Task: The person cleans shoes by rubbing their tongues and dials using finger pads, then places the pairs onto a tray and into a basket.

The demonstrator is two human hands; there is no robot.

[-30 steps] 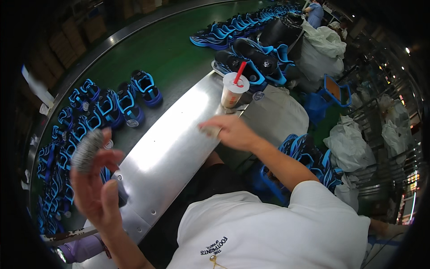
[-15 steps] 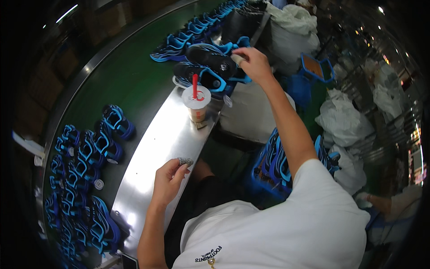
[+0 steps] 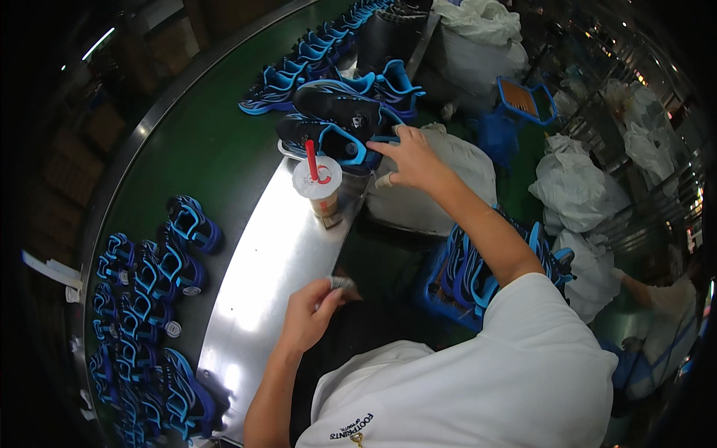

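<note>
Head view: wide fisheye, worn on the head, looks down and forward; white short-sleeved fabric shirt (image 3: 463,373) close at 5 o'clock, flat silver metal bench (image 3: 272,257) farther, 8 o'clock.

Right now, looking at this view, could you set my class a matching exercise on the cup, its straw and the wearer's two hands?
Column one
1. Cup
2. Straw
3. Right hand
4. Left hand

Column two
A. At the black-and-blue shoes
B. Red
C. Showing a grey wrap
D. Topped by a pale lid

Right pairs: 1-D, 2-B, 3-A, 4-C
</note>
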